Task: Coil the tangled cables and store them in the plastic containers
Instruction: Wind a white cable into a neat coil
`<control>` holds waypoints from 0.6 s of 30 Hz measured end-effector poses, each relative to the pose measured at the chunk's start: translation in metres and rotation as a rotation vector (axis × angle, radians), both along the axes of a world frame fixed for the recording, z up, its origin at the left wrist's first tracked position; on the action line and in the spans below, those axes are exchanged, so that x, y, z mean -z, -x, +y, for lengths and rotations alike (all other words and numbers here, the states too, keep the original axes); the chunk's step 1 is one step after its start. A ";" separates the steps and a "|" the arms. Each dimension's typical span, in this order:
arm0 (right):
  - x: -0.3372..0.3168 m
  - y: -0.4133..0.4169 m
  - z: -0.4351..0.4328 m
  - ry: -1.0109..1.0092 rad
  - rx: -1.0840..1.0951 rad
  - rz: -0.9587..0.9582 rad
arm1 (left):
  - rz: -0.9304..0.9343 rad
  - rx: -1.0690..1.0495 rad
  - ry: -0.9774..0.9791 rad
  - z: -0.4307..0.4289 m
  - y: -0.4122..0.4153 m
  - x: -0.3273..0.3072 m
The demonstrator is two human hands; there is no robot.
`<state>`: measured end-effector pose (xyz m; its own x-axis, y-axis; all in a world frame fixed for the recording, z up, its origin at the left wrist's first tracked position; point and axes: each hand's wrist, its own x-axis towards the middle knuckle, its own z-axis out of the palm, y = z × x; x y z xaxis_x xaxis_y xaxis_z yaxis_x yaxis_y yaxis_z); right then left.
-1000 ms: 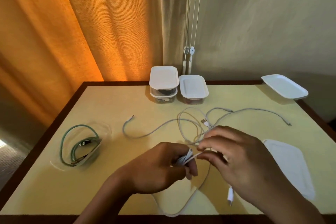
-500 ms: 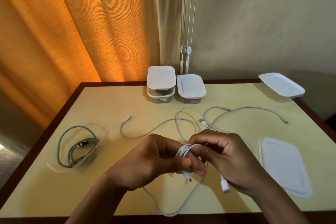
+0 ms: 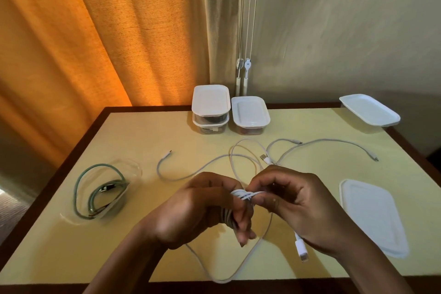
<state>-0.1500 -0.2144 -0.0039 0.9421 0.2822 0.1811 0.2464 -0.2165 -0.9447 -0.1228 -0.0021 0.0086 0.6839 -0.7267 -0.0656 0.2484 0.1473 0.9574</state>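
The cable [image 3: 244, 194] seems light, soft and a little springy; I judge the loops must be pinched at the bundle, or they open again. It is thin and white, with a plug [image 3: 301, 249] hanging under the right hand [image 3: 300, 205]. The left hand [image 3: 202, 207] grips the coiled loops, the right hand pinches the strand just beside it, and the loose rest lies beyond both hands.

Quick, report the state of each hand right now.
Left hand: closed, holding the coiled part of the white cable.
Right hand: closed, pinching the same white cable.
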 end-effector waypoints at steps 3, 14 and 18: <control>0.002 -0.001 -0.002 0.037 -0.029 0.004 | -0.018 0.033 -0.017 0.002 -0.001 0.000; -0.003 -0.011 -0.016 -0.017 -0.186 0.112 | -0.199 -0.384 -0.004 -0.031 0.006 0.019; 0.000 -0.013 -0.021 -0.045 -0.135 0.100 | -0.321 -0.443 -0.146 -0.041 0.014 0.022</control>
<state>-0.1368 -0.2351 -0.0042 0.9102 0.4010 0.1037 0.1749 -0.1450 -0.9738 -0.1369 -0.0435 -0.0132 0.9236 -0.3647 0.1179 -0.1144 0.0313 0.9929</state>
